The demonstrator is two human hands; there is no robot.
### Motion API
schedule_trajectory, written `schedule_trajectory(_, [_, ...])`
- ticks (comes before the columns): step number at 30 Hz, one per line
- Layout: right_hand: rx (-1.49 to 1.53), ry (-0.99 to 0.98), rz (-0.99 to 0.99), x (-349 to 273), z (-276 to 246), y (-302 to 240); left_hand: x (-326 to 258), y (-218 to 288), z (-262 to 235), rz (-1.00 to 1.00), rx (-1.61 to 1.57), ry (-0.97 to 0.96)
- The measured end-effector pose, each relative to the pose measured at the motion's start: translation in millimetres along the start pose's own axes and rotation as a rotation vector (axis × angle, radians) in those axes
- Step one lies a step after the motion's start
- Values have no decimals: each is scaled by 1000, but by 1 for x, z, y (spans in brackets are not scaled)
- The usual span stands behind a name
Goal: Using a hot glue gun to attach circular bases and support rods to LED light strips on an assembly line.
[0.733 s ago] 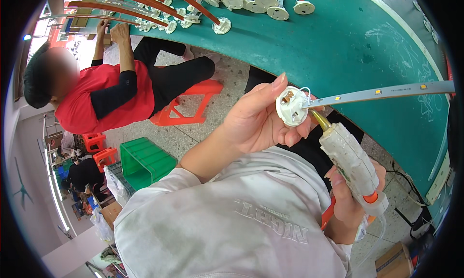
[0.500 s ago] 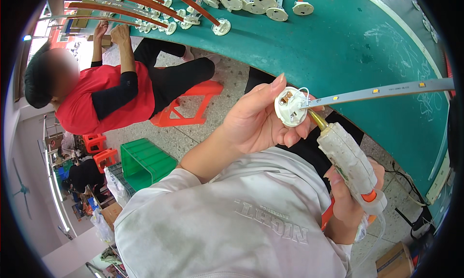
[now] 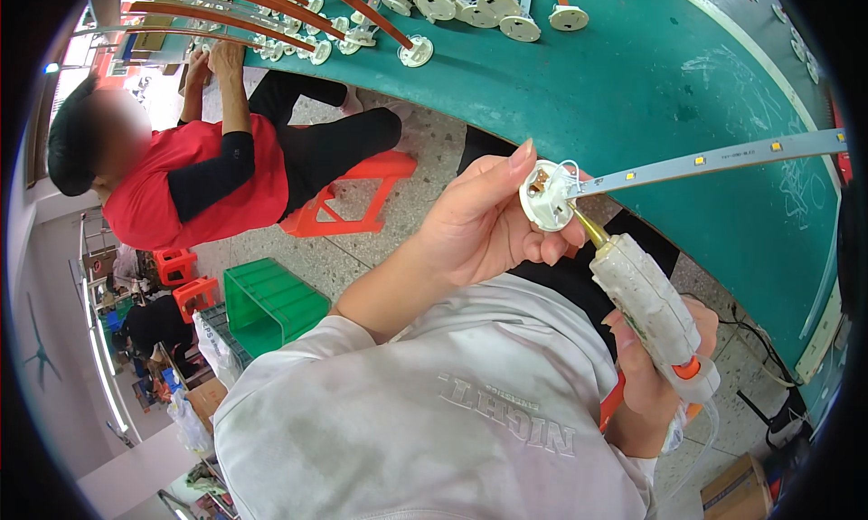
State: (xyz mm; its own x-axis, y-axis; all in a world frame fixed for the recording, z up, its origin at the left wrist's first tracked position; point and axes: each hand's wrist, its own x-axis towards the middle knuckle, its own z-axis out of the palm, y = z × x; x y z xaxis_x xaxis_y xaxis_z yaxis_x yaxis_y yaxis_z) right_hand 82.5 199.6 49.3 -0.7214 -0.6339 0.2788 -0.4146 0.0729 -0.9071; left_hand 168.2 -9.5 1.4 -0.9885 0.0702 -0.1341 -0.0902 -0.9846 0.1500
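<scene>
Between thumb and fingers, my left hand (image 3: 484, 214) grips a round white end cap (image 3: 548, 203) with metal contacts and a thin looped wire inside. From the cap a narrow grey LED strip (image 3: 714, 160) with small yellow chips stretches to the right over the table. My right hand (image 3: 655, 357) is wrapped around a worn white glue gun (image 3: 646, 298), partly hiding its handle. The brass nozzle (image 3: 589, 227) points up at the cap's lower right edge, close to where the strip enters it; whether it touches cannot be made out.
A green worktable (image 3: 615, 86) curves along the far side, with several white-capped strips (image 3: 493, 9) at its back. To the left a person in red (image 3: 203, 181) sits on an orange stool (image 3: 357, 194). A green crate (image 3: 276, 303) and a cardboard box (image 3: 737, 488) are on the floor.
The end cap has shifted slightly right and its strip now tilts up more at the far end. The glue gun's nozzle has moved a little up and left, closer into the cap.
</scene>
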Motion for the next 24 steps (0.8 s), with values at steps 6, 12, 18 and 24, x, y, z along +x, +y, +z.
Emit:
schedule_trajectory(6, [-166, -220, 38, -27, -21, 2, 2, -2, 4, 92, 82, -6])
schedule_trajectory(12, [-291, -303, -22, -20, -23, 0, 4, -2, 14, 159, 219, 21])
schedule_trajectory(18, [-277, -208, 103, -6, -18, 3, 7, 1, 16, 281, 603, 135])
schedule_trajectory(24, [-279, 103, 156, 8, -42, 22, 18, 5, 20, 311, 618, 183])
